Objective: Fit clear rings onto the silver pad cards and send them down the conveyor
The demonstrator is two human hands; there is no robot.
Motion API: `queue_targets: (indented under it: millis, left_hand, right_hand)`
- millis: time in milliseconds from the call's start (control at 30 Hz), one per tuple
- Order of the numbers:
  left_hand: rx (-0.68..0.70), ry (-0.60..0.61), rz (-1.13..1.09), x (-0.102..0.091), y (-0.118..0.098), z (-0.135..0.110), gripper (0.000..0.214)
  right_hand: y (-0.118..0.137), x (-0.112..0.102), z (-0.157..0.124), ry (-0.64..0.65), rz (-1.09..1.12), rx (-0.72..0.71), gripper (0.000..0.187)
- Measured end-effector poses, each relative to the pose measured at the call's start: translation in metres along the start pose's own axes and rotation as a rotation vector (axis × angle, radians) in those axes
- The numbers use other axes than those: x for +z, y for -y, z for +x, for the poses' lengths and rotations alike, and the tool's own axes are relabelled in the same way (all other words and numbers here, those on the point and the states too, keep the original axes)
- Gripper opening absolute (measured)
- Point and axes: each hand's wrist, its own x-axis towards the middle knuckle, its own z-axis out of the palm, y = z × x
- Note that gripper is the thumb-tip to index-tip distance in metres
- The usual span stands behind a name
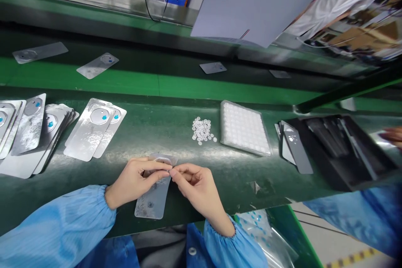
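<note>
A thin, silvery flat panel (153, 203) with rounded corners lies on the green bench in front of me. My left hand (133, 180) is over its upper part, thumb and fingertips pinched together. Touching those fingertips, my right hand (196, 182) also pinches. Whatever they hold is too small to make out. Part of the panel's rounded upper plate is hidden by my fingers. Beyond my hands lies a loose heap of small clear round pieces (202, 129). Beside the heap sits a clear box (245, 127) filled with rows of white pieces.
Similar panels with blue dots form a small stack (91, 130) and a larger fanned pile (52, 134) at left. Others lie on the green conveyor (176, 81). At right are more panels (295, 146), a black tray (345, 146) and another person's blue sleeve (367, 217).
</note>
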Motion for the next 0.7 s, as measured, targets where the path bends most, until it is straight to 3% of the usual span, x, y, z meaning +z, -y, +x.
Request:
queue_targets:
  millis: [267, 500, 700]
  left_hand:
    - [-0.045, -0.036, -0.038, -0.0019, -0.0004, 0.0005, 0.013]
    - [-0.071, -0.028, -0.021, -0.0003, 0.0020, -0.0028, 0.030]
    - [-0.074, -0.023, -0.007, 0.0019, 0.0016, -0.0034, 0.033]
  right_hand:
    - [0.0054, 0.0036, -0.0001, 0.003, 0.013, -0.037, 0.041]
    - [0.0025, 0.0026, 0.0000, -0.062, -0.034, -0.057, 0.037]
    - [-0.0002, 0.0046, 0.0015, -0.080, -0.050, -0.065, 0.036]
